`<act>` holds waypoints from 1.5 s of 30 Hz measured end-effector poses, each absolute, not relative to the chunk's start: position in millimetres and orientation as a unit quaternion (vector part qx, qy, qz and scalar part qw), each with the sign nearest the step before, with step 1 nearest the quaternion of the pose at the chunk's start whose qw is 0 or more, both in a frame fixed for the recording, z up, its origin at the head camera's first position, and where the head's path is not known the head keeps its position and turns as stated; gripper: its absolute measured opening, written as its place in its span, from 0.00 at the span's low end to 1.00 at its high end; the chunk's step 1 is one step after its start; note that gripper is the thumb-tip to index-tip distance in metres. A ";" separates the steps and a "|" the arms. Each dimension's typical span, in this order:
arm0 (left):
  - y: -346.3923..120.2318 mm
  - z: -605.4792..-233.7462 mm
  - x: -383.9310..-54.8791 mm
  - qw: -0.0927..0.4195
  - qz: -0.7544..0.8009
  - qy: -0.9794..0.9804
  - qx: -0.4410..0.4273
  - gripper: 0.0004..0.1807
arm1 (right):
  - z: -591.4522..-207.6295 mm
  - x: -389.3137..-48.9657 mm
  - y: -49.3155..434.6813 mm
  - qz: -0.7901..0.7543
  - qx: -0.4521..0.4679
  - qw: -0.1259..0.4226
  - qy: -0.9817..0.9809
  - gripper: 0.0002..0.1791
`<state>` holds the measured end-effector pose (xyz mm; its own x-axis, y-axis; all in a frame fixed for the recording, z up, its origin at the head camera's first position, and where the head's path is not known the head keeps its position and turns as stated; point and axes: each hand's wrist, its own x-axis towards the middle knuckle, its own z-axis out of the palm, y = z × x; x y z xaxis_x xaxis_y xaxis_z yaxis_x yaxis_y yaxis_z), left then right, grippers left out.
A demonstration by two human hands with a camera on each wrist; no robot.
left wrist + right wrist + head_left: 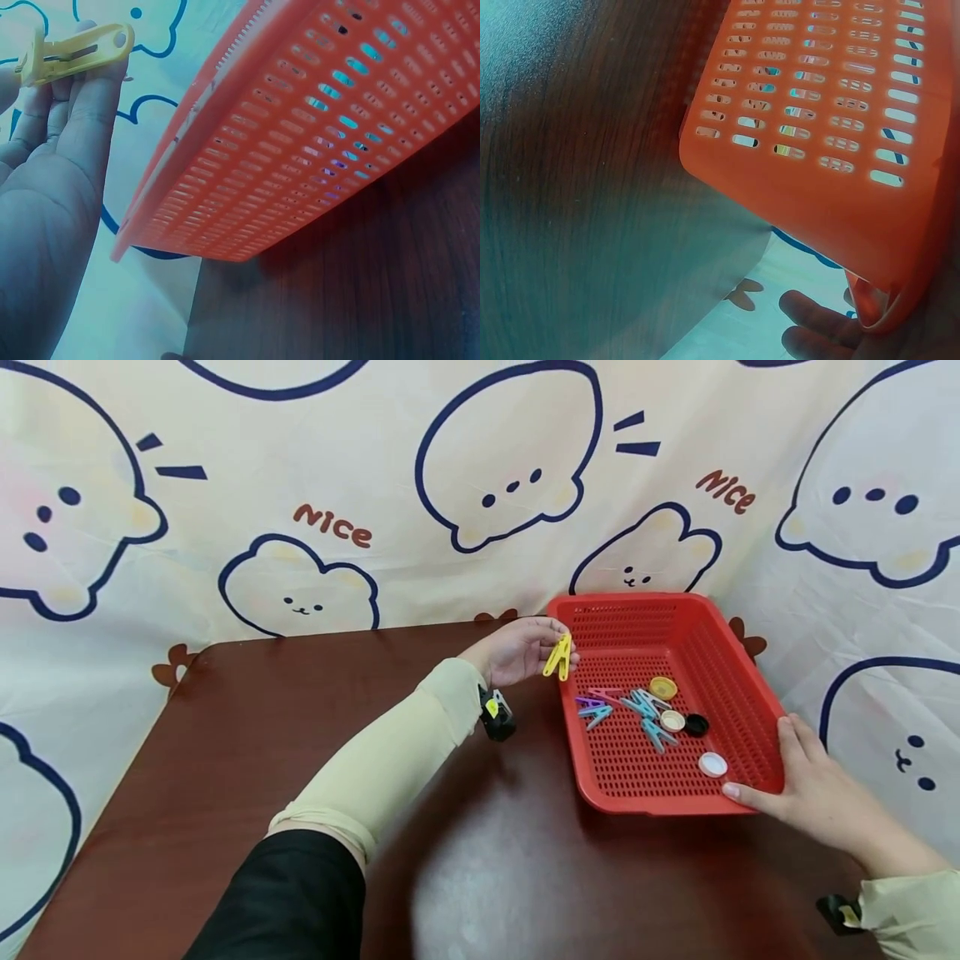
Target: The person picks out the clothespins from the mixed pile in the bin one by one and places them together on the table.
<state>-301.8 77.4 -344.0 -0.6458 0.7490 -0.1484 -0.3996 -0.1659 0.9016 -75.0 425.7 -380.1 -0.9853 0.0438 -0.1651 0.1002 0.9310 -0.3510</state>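
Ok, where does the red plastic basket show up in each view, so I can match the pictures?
Head: red plastic basket right of centre, right hand at its near right corner.
Left wrist: red plastic basket from centre to upper right, slotted side showing.
Right wrist: red plastic basket in the right half.
Shared landmark: dark brown tabletop.

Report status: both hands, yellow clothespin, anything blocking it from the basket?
Left hand pinching yellow clothespin, by left rim of red basket. Right hand gripping basket at near right corner. Other clips and round caps inside; nothing visibly blocking.
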 end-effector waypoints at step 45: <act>-58.4 -403.9 -321.8 0.317 0.730 0.605 -0.025 0.07 | -389.9 -76.1 427.3 -0.157 0.043 0.053 0.985 0.76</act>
